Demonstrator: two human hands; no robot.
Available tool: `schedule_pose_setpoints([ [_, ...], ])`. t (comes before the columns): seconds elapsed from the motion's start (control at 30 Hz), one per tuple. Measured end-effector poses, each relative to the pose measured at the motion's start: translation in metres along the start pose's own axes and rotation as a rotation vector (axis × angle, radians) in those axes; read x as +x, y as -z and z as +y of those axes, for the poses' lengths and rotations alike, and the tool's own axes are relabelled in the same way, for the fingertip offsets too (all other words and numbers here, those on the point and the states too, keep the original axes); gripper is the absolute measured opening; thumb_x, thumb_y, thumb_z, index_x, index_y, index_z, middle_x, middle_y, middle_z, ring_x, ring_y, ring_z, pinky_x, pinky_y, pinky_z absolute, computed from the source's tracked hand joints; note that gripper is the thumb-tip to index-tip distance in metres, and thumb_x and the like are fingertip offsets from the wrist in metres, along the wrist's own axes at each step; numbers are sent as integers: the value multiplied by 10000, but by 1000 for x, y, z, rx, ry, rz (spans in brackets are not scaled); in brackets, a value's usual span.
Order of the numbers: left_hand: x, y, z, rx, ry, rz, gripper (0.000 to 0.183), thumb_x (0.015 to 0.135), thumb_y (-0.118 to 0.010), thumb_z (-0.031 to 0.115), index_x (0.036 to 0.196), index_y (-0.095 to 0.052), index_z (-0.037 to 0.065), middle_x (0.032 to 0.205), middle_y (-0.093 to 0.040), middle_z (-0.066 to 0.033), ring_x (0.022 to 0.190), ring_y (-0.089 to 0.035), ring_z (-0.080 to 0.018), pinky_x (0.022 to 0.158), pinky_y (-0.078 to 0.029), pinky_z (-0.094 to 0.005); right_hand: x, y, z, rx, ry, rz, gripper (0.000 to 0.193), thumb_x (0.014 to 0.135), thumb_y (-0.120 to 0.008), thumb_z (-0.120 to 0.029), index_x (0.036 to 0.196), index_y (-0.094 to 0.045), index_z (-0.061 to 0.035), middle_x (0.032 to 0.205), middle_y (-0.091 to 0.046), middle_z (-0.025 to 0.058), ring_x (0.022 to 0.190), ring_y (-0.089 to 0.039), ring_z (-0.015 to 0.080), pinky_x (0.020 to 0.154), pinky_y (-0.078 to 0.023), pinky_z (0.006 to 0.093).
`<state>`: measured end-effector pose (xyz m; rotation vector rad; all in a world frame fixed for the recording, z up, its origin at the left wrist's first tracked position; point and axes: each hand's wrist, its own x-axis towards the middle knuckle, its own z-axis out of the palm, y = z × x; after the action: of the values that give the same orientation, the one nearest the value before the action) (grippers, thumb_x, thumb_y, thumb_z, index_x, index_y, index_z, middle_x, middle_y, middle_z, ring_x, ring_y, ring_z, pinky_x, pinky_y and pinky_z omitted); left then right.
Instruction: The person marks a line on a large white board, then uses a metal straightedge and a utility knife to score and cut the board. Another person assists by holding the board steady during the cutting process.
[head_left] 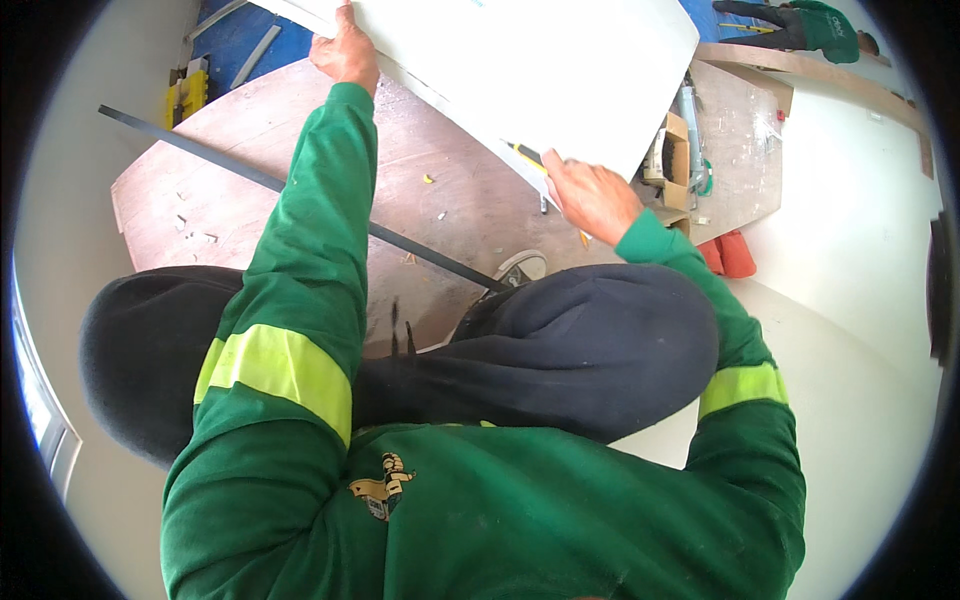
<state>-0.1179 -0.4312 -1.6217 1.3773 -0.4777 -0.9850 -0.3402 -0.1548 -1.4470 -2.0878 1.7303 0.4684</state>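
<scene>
A large white panel fills the upper middle, tilted over the wooden surface below it. At its upper left edge, my left hand is closed, with fingers gripping the rim. My right hand is wrapped round a yellow and black utility knife, its front end at the panel's lower edge. Whether the blade touches the panel is too small to tell. Part of the knife is hidden inside my fingers. A long dark bar runs slantwise beneath my left forearm towards my shoe.
Offcuts litter the wooden board. Right of the panel stands an open cardboard box with dark contents, and a red bag lies nearer. A yellow object is at far left. Another person is at upper right.
</scene>
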Motion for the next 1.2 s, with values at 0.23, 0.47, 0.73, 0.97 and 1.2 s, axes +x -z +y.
schedule_pose_setpoints([
  [0.23,0,0,3,-105,-41,-98,390,939,-791,260,1114,-711,-79,1055,-761,-155,919,-723,-229,809,-569,-365,-37,-7,7,117,-124,-104,339,1072,-511,-228,1294,-445,20,860,-698,267,763,-711,465,676,-554,572],
  [0.47,4,3,1,127,51,-31,456,922,-814,300,1083,-683,-106,1031,-756,-189,886,-734,-250,774,-586,-389,-28,22,1,234,-101,87,278,1033,-584,-216,1214,-485,-29,866,-692,254,770,-688,482,665,-536,564],
  [0.73,6,6,-5,51,13,-46,524,892,-849,324,1100,-671,-124,994,-754,-181,823,-720,-233,737,-578,-367,61,19,-21,150,86,240,243,1019,-575,-182,1155,-502,6,768,-687,242,674,-708,435,610,-575,528],
  [0.97,10,8,-12,-128,-121,-168,511,982,-752,315,1253,-674,-112,1164,-739,-155,1031,-677,-229,889,-531,-371,73,6,-28,83,54,179,259,1024,-575,-186,1155,-518,30,770,-698,230,690,-724,415,607,-588,513],
  [1.2,15,8,-22,-12,-110,-158,498,985,-757,322,1244,-687,-99,1148,-746,-149,1029,-684,-234,897,-532,-372,42,-19,-9,70,0,50,193,1046,-522,-172,1099,-498,12,786,-699,240,700,-730,413,622,-595,524],
])
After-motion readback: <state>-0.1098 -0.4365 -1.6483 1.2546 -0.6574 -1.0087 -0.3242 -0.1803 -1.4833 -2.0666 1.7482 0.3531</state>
